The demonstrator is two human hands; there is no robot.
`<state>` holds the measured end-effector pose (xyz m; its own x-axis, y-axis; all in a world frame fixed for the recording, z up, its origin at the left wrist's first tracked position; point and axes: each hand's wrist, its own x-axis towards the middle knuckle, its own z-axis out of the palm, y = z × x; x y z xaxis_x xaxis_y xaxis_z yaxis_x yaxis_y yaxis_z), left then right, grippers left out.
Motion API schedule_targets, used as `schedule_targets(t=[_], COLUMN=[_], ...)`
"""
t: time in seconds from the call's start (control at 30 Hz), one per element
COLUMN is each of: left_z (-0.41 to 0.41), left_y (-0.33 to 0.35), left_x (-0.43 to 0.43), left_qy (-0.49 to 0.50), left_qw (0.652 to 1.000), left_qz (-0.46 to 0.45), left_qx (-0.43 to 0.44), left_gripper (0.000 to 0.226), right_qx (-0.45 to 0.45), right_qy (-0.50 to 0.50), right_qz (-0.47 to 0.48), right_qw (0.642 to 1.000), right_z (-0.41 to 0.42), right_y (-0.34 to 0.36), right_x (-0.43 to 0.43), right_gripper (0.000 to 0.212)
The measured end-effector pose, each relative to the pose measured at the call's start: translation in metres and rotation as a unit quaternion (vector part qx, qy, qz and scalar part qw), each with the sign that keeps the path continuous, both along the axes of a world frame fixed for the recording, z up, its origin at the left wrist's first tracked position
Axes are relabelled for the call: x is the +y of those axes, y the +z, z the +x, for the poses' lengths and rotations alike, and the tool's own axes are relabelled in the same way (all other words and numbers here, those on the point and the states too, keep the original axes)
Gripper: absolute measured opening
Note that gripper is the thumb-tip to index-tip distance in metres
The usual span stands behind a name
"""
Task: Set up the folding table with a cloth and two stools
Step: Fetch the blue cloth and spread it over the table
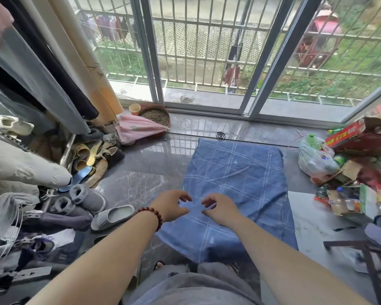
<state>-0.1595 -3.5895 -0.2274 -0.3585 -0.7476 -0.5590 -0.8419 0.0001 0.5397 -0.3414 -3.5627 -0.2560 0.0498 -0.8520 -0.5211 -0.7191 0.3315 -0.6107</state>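
Nearest to us, both forearms reach forward side by side, palms down. The left hand (171,206) wears a bracelet (151,215) of dark red beads at the wrist, and the right hand (219,209) sits just beside it. On both, the fingers (186,198) are apart and loosely curled, with nothing caught between them. We cannot tell whether the tips touch the fabric below.

Under the hands lies the blue checked cloth (235,172), spread flat over the surface, which it hides. Its long axis runs straight away from us toward the window. The near end drops by our knees, and the far end stops just short of a mosquito coil (220,136) on the floor.

At the right edge stands a blurred dark frame (367,258), apart from the cloth. A grey slipper (112,216) lies on the floor to the left.

Further right, a red box (348,135) bears yellow lettering too small for us to read. Beyond it all stands the barred sliding door (207,51).
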Motion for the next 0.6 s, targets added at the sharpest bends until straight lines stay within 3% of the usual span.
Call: schedule_targets(t=[0.6], left_z=[-0.142], left_y=[-0.010], left_x=[0.022], left_qy=[0.030], left_qw=[0.999], left_qz=[-0.027], left_qx=[0.029], left_gripper=[0.029], right_qx=[-0.003], right_qy=[-0.018], right_qz=[-0.008], right_qw=[1.000], right_z=[-0.142], right_y=[0.007], right_x=[0.021], right_gripper=[0.018])
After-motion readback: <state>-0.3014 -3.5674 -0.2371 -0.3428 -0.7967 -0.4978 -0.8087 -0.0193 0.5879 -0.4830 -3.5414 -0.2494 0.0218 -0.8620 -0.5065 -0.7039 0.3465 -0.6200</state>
